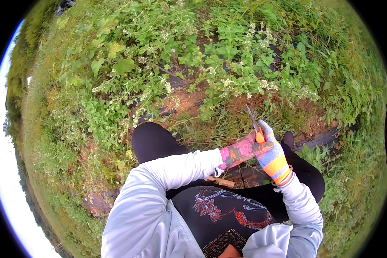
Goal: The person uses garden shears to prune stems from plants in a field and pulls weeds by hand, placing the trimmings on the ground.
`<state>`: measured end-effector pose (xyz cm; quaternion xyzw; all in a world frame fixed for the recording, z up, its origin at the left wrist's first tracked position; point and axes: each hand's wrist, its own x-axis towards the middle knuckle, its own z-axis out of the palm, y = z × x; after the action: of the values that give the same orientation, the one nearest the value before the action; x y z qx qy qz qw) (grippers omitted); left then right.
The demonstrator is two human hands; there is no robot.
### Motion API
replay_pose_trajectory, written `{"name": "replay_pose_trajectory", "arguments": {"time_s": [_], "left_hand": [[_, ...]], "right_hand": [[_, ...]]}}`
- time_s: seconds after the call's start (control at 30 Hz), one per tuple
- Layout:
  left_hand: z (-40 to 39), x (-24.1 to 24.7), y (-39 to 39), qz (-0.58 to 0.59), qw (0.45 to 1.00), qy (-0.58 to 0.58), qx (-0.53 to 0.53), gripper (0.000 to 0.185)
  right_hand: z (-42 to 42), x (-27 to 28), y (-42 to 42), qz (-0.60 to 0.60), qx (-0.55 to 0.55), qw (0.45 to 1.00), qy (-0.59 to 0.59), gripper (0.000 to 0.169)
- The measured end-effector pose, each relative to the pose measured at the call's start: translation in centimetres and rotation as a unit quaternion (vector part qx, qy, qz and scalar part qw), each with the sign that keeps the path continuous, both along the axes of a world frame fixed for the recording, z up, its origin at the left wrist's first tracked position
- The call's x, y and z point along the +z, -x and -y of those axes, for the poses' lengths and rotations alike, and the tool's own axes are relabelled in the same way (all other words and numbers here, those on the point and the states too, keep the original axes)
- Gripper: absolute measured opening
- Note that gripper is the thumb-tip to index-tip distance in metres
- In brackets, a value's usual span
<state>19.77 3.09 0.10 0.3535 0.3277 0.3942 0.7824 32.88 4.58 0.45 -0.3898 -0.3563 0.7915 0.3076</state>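
My left hand (245, 149), in a glove with pink flowers, reaches across and meets my right hand (271, 154). A blue-and-orange knit glove covers the right hand, which grips garden snips with an orange handle (260, 137). Their narrow metal blades (251, 115) point up and away from me, over cut or flattened grass (213, 129). The left fingers lie against the right palm just below the handle; whether they pinch anything is hidden. Beyond the blades grow leafy plants with pale flower spikes (225, 83).
My bent left knee (153, 140) and right shoe (288, 138) flank the work spot. Black plastic ground sheet (322, 140) shows beside bare soil (183, 100). Near my lap lies a tan piece (225, 182), perhaps wood. Dense weeds surround me; a person (64, 7) appears far off.
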Motion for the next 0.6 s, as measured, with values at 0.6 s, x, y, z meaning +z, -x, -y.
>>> {"name": "replay_pose_trajectory", "arguments": {"time_s": [0.6], "left_hand": [[-9.2,-4.9,12.9,-0.124,0.976,-0.066,0.166,0.021]], "right_hand": [[7.5,-8.9,1.7,0.308,0.488,0.804,-0.144,0.025]]}}
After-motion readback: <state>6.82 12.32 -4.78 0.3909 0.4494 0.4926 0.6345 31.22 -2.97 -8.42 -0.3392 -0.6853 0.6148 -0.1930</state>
